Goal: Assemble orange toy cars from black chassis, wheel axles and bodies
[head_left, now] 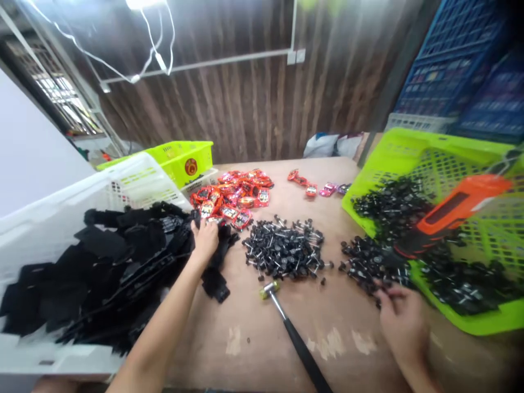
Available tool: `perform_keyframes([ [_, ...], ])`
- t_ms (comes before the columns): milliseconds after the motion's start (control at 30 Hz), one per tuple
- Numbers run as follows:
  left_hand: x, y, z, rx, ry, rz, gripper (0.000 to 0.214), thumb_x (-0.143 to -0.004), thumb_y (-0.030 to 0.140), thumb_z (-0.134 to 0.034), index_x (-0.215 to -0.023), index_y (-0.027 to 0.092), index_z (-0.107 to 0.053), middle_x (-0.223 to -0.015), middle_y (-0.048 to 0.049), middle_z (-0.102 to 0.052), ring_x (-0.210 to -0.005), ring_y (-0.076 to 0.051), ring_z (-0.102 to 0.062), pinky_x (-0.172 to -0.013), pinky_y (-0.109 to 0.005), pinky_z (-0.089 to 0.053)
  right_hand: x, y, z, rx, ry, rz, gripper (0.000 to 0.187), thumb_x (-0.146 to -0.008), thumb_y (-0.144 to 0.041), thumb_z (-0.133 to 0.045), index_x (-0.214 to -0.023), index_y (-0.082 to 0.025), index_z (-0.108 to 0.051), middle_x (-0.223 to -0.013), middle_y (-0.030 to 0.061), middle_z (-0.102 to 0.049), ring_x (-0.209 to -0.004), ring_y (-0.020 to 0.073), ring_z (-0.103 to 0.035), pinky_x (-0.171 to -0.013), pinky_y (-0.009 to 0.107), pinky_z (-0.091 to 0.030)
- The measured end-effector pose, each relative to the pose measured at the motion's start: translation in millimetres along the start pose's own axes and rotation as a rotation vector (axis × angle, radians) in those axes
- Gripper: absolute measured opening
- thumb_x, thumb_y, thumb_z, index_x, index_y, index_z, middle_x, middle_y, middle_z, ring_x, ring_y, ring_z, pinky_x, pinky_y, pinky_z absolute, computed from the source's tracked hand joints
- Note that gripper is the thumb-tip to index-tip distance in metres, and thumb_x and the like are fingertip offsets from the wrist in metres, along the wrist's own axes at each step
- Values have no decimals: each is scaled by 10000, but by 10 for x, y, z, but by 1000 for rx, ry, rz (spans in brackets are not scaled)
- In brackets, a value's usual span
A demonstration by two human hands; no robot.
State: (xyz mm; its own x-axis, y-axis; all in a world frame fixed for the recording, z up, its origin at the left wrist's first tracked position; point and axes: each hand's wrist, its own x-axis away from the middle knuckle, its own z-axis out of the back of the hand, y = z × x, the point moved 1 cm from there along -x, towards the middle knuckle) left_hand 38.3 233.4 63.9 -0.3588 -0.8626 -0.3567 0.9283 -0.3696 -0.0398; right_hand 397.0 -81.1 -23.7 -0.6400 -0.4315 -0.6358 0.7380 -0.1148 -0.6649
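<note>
My left hand (206,238) reaches over the rim of the white crate, its fingers closed on a black plastic car base (196,216). Many more flat black bases (102,245) fill the crate and spill onto the table. Just beyond that hand lies a heap of red toy car bodies (241,196). My right hand (403,319) is low on the right, thumb and fingers pinched at the edge of a small pile of black wheel axles (362,259); a wheel axle seems to be in the fingertips, partly hidden. Between both hands sits a larger pile of wheel axles (284,248).
A hammer (301,346) lies at the table's front middle. An orange power screwdriver (454,215) hangs above the tilted green basket (470,322) of axles. The white crate (53,355) stands left, a yellow-green crate (184,158) behind it. Several loose toy cars (327,189) lie farther back.
</note>
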Motion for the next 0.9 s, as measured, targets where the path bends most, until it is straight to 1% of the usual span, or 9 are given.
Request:
perform_keyframes([
  [100, 4, -98, 21, -13, 100, -8, 300, -748, 61, -417, -814, 146, -697, -870, -160, -696, -1156, -342, -470, -1080, -585, -98, 465, -278, -333, 39, -205, 226, 179, -868, -262, -475, -1013, -206, -564, -916, 95, -706, -768, 206, -693, -617, 284, -551],
  [233, -22, -147, 168, 18, 231, 49, 298, -798, 94, -404, -861, 146, -691, -930, -161, -689, -1190, -332, -458, -1079, -584, -104, 887, -581, -728, 81, -439, 552, 368, -895, -146, -378, -1244, -178, -489, -1204, 125, -629, -1072, 208, -632, -828, 307, -554],
  [333, 61, -58, 382, 301, 432, 141, 290, -871, 186, -377, -997, 141, -634, -1028, -147, -659, -1156, -298, -499, -1073, -557, -180, 906, -751, -670, 61, -520, 515, 326, -908, -131, -344, -1189, -183, -501, -1217, 131, -605, -1112, 214, -602, -855, 339, -533],
  [433, 244, 151, 463, 850, 516, 273, 232, -862, 274, -415, -943, 146, -590, -916, -94, -638, -908, -225, -595, -902, -402, -440, 767, -833, -518, 87, -665, 393, 236, -911, -175, -397, -1098, -196, -538, -1104, 117, -638, -1060, 250, -597, -857, 422, -491],
  [500, 441, 346, 412, 1308, 370, 369, 199, -818, 305, -457, -898, 163, -572, -778, -25, -611, -716, -166, -601, -718, -318, -515, 672, -846, -461, 111, -719, 357, 179, -905, -210, -440, -1026, -190, -570, -1015, 111, -652, -1002, 265, -590, -841, 438, -465],
  [600, 868, 659, 315, 1777, -38, 549, 196, -719, 311, -562, -847, 163, -563, -632, 37, -553, -502, -104, -542, -504, -241, -503, 576, -857, -396, 143, -679, 242, 162, -912, -273, -443, -918, -185, -579, -888, 107, -628, -886, 253, -578, -795, 403, -460],
  [733, 1414, 965, 275, 1888, -465, 620, 358, -639, 321, -714, -922, 146, -581, -640, 29, -606, -432, -98, -545, -424, -244, -504, 457, -875, -246, 94, -706, 134, 236, -916, -194, -344, -1009, -183, -561, -972, 103, -578, -913, 216, -579, -824, 374, -471],
  [833, 1633, 1094, 276, 1859, -596, 597, 393, -634, 339, -744, -930, 136, -583, -648, 9, -638, -452, -135, -597, -431, -263, -520, 391, -859, -174, 67, -894, 296, 347, -859, -111, -375, -1126, -222, -566, -1226, 100, -509, -1151, 228, -497, -962, 422, -423],
  [900, 1700, 1149, 269, 1845, -625, 567, 363, -644, 325, -741, -909, 131, -587, -656, 7, -641, -472, -141, -615, -455, -259, -526, 390, -840, -189, 79, -960, 377, 345, -858, -106, -383, -1098, -232, -597, -1257, 93, -503, -1173, 235, -489, -964, 423, -427],
])
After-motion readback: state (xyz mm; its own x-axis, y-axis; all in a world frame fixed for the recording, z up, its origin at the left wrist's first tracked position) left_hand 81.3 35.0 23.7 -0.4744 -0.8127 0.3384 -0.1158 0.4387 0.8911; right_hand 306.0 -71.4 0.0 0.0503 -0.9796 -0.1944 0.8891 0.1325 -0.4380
